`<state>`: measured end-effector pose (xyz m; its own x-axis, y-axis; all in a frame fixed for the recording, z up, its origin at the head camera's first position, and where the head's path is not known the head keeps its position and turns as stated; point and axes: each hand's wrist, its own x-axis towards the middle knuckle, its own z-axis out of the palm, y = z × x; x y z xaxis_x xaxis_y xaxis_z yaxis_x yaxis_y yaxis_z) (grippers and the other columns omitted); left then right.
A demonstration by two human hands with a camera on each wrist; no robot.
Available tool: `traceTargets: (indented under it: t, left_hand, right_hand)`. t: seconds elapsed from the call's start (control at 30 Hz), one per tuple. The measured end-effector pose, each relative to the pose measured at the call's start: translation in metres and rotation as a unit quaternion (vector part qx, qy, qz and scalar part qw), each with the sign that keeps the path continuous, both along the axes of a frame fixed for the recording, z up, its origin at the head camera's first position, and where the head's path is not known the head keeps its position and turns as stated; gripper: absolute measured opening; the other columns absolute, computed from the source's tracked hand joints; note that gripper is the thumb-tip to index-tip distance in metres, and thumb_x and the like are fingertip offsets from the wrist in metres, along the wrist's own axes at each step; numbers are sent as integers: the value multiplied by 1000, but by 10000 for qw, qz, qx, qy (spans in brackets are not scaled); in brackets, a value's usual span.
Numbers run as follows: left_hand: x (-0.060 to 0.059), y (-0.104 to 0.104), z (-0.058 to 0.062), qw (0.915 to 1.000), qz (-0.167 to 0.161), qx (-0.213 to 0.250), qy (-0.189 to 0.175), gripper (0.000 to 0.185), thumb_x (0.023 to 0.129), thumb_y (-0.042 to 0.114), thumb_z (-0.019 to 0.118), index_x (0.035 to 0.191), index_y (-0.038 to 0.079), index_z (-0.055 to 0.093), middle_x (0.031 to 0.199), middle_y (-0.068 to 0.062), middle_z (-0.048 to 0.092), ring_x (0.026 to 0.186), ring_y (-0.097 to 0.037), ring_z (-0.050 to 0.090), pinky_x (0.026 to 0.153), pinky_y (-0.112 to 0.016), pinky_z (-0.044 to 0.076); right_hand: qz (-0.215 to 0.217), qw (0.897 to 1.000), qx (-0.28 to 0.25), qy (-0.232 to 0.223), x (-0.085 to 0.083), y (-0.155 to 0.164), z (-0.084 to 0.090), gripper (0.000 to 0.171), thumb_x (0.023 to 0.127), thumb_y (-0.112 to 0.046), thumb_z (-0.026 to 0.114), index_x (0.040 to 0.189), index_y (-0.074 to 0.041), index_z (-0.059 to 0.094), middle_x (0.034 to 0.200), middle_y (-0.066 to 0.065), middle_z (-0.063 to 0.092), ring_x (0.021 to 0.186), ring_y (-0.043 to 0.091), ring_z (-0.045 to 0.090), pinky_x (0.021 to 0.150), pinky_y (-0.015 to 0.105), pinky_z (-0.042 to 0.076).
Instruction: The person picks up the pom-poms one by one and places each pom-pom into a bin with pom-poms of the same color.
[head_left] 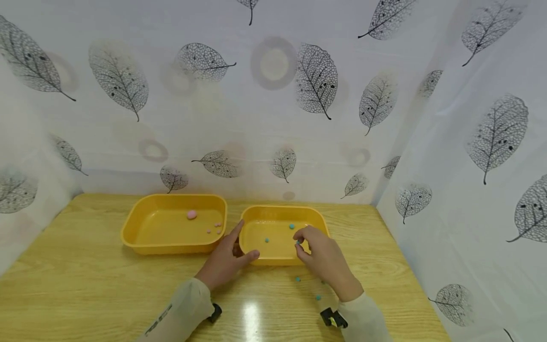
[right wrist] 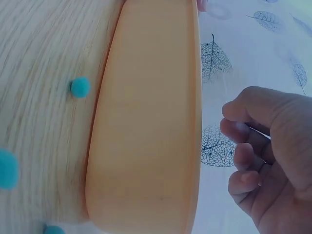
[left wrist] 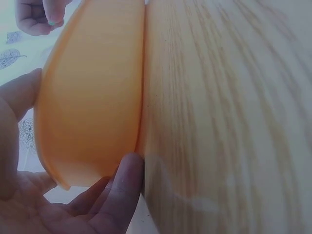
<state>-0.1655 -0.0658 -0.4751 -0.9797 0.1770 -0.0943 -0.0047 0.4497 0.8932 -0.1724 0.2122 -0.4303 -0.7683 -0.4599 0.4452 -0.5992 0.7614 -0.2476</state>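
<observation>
Leaf-printed sheets are enclosing a wooden surface [head_left: 85,285] carrying two yellow trays. Left hand [head_left: 224,261] is clasping the right tray [head_left: 273,259] at its near corner, fingers spread. Right hand [head_left: 322,256] is pinching a teal pom-pom [head_left: 297,242] over that tray.
</observation>
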Motion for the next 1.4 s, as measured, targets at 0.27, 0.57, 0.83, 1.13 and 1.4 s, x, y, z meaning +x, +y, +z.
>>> traceTargets:
  t: [0.27,0.57,0.83,1.13,1.4]
  left_hand:
    - [1,-1,-2,9999,-23,-102,44,101,91,53,76,168,30,14,116,-4,57,90,-16,57,82,-36,49]
    - [2,-2,-4,10000,8,0,-55,107,88,53,79,168,31,12,118,-4,57,92,-18,56,83,-36,48]
    - [1,-3,-3,9999,32,-109,-43,105,88,56,78,167,35,11,117,-3,58,93,-17,55,86,-38,47]
    - [4,-2,-2,9999,39,-140,-26,105,88,55,78,167,34,12,114,-2,58,91,-17,56,85,-37,48]
    - [3,-1,-2,9997,54,-203,97,104,89,56,77,167,32,13,109,-4,57,88,-18,54,81,-37,47]
  right_hand:
    - [-233,9997,-38,-112,0,1,-1,16,91,-17,81,89,-22,67,83,-14,61,62,2,40,54,20,39]
    - [-262,9995,52,-191,-2,0,-5,10,91,-11,78,95,-15,70,86,-8,64,66,6,51,57,20,46]
    - [-308,9993,-4,-220,-5,-3,-10,10,91,-12,78,97,-14,70,86,-9,64,68,6,53,58,20,47]
    - [-271,9994,45,-213,-5,-5,-14,12,91,-16,81,93,-18,69,84,-9,65,68,6,55,59,21,48]
    - [-142,9996,-75,-238,-15,-11,-7,9,93,-9,76,97,-14,69,87,-7,64,70,9,56,59,22,49]
